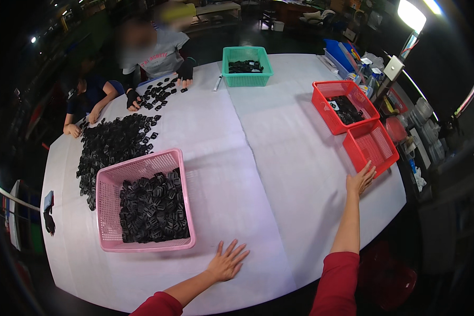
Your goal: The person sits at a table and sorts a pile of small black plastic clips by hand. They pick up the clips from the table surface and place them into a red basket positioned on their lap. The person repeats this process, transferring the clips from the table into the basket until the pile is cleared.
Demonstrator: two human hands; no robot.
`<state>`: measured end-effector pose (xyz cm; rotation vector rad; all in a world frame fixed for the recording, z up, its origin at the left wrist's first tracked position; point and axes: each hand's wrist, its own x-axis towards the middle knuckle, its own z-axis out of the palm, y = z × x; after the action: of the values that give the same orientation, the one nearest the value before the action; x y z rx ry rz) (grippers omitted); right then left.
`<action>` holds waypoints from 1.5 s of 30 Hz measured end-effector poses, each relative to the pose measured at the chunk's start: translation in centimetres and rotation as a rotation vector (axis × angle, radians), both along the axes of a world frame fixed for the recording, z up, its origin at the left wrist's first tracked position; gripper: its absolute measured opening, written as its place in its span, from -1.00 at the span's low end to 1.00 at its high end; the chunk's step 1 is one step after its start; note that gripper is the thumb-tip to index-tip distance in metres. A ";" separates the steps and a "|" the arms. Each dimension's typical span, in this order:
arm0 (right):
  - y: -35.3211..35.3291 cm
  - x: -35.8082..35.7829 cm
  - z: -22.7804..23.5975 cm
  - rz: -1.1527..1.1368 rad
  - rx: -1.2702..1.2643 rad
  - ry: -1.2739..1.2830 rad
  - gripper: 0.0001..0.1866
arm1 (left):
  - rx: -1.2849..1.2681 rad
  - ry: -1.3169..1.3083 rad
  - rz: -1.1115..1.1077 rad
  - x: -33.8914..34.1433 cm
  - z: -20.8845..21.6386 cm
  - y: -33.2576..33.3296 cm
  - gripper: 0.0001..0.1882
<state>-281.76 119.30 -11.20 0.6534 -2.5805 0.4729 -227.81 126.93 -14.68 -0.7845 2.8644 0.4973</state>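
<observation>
Two bare hands in the head view, to be located from the pink basket [106,210] as landmark. Left hand [227,262]: just beside the near right corner of the pink basket, palm down over the white table [213,158], fingers spread wide, holding nothing; contact with the tabletop not possible to confirm. Right hand [360,180]: well apart from the pink basket, to its right, fingers extended at the near edge of the front red basket [373,146]; grip loose and unclosed, pressure on the rim not possible to tell. Black plastic parts [155,208]: heaped inside the pink basket. Loose pile [110,139] of similar parts: directly beyond the pink basket, toward its left. Rear red basket [324,111]: well right of the pink basket and beyond it, against the front red basket, with dark parts inside. Green basket [247,80]: beyond the pink basket and to its right, also with dark parts inside. Gray-shirted co-worker [162,55] and dark-shirted co-worker [95,88]: beyond the pink basket, hands near loose parts. Probable step: positioning the front red basket during sorting. Next move, by judgement: hook right fingers over the rim, check hold, shift without knocking the rear red basket.
</observation>
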 end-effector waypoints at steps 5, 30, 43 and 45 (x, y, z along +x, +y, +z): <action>-1.4 -4.9 1.8 -0.023 0.349 -0.206 0.00 | 0.056 0.115 0.042 0.2 -0.7 0.1 -0.43; 16.5 56.8 6.8 0.805 0.143 -0.341 -0.60 | 1.630 0.326 1.071 52.6 2.1 22.8 -0.79; 14.7 63.3 3.8 0.670 0.183 -0.757 -0.47 | 1.332 -0.282 1.707 59.7 -10.3 45.9 -0.77; 15.1 64.9 3.7 0.702 0.277 -0.641 -0.37 | 1.305 -0.301 1.729 59.4 -10.9 46.6 -0.76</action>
<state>-216.89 134.42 -7.54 1.7787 -2.9654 0.6145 -168.43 173.52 -25.54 -2.1949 0.4502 1.6861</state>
